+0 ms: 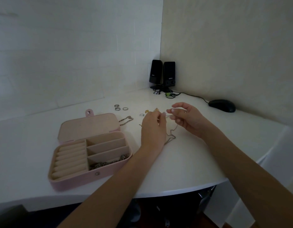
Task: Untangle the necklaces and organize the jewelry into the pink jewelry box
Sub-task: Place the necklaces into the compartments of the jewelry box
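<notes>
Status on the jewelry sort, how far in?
Early. Done: one chain lies in the nearest compartment of the open pink jewelry box. In hand: left hand and right hand pinch a thin necklace. Left: rings, beaded chain, gold pieces on the desk.

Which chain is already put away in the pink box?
Find the open pink box on the white table. Its right side has three long slots. The nearest slot holds the dark chain; the other two look empty.
</notes>
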`<state>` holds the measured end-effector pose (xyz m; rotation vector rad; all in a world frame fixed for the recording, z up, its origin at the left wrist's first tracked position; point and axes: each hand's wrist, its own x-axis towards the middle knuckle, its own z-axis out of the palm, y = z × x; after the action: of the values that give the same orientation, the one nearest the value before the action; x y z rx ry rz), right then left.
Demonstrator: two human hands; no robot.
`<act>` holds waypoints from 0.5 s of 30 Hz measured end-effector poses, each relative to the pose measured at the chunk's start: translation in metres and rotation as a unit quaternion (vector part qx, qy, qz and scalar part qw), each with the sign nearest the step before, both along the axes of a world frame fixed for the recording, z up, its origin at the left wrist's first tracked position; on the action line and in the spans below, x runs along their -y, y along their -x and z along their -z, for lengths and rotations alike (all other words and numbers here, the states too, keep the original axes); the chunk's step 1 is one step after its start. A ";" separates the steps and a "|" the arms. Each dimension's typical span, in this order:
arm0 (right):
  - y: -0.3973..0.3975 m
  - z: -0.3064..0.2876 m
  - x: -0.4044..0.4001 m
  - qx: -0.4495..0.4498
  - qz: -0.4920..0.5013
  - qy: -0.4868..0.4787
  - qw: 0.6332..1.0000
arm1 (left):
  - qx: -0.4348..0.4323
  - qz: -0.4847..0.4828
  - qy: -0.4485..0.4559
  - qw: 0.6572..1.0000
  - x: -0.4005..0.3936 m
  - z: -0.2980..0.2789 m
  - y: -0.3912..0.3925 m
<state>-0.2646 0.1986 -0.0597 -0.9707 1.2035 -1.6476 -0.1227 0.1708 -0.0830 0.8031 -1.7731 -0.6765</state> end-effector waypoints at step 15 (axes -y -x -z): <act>-0.014 0.005 -0.016 -0.232 0.112 -0.072 0.964 | 0.020 -0.006 -0.096 0.995 0.008 -0.054 -0.063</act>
<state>-0.2506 0.2143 -0.0650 -1.2032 1.7777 -1.5169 -0.0593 0.1630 -0.0286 0.9622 -1.7548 -0.8381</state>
